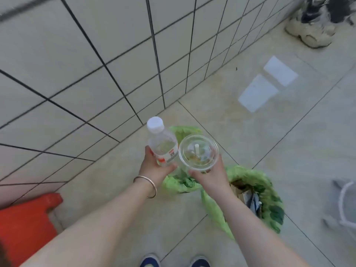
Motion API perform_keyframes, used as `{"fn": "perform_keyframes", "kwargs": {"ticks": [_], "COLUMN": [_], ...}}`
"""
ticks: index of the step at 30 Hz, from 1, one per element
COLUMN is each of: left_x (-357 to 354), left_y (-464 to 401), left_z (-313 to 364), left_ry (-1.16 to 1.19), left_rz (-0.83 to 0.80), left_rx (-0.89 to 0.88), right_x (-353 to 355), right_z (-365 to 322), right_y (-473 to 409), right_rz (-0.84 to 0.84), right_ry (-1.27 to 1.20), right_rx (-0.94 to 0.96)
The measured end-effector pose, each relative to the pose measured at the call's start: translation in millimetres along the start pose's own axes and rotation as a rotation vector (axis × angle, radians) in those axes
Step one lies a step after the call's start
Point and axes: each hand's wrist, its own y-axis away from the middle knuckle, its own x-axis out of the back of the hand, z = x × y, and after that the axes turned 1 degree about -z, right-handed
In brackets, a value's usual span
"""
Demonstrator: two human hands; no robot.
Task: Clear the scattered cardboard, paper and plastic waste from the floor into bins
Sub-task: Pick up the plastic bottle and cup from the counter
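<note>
Basically, the tiled wall (77, 64) closed off the left side; open floor (289, 141) ran along its base toward the top right, clear except for two white paper sheets (267, 83) lying flat, just apart from each other, and another person's pale shoe (310, 33) in the top right corner. A red plastic object (27, 220) sat against the wall at lower left. Something grey and white (344, 205) showed at the right edge, too blurred to identify.

Both forearms reached forward and together. Left hand (154, 168), bangle (146, 186) on the wrist, was wrapped around the lower body of a clear plastic bottle (162, 145) with a white cap, tilted cap-away. Right hand (210, 176) gripped a clear lidded plastic cup (198, 152) from below, straw stub visible through the lid. Bottle and cup were touching or nearly so.

Both were held above a green-lined bin (179, 182), contents hidden by the hands. A second green-lined bin (265, 197) stood just right of it, holding cardboard and dark scraps. The wearer's blue shoes (150, 262) were at the bottom edge.
</note>
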Motion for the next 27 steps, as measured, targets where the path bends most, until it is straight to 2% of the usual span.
{"fn": "perform_keyframes", "kwargs": {"ticks": [7,14,21,27], "left_x": [-37,-43,9,96], "left_y": [-54,-52,26,136], "left_z": [-60,-55,17,113], "left_ry": [-0.062,-0.233,-0.081,0.064], "left_rz": [-0.019,-0.107,-0.074,0.072], "left_rx": [0.106,0.214,0.199,0.113], "right_x": [-42,-52,-27,-9], "right_z": [84,87,-7,-164], "right_y": [-43,-46,18,98], "right_rz": [0.034,0.051,0.015,-0.094], "right_ry": [-0.048,0.096,0.104,0.165], "right_rx": [-0.176,-0.350,-0.334,-0.183]}}
